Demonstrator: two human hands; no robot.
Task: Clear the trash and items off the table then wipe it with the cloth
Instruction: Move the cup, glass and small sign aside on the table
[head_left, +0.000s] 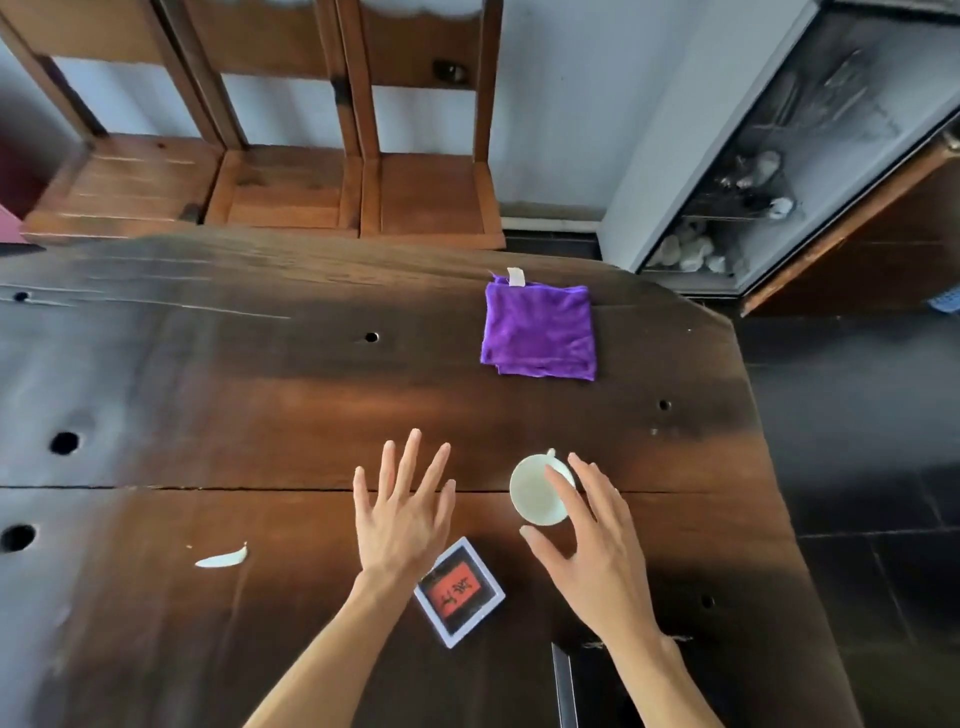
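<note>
A small white cup (535, 493) stands on the dark wooden table (260, 389) right of centre. My right hand (592, 545) hovers over it with spread fingers, index over the rim and thumb near its front side, without gripping it. Above the table left of the cup, my left hand (402, 514) is held flat with fingers straight and holds nothing. A small white-framed box with a red and black label (460, 592) lies just below my left hand. A folded purple cloth (540, 330) with a white tag lies near the far right edge. A white scrap (223, 558) lies at the left.
Three wooden chairs (291, 192) stand against the far side of the table. A glass-fronted cabinet (779, 171) stands at the back right over a dark tiled floor (857, 441). The tabletop has several round holes (65, 442) and a long crack across it.
</note>
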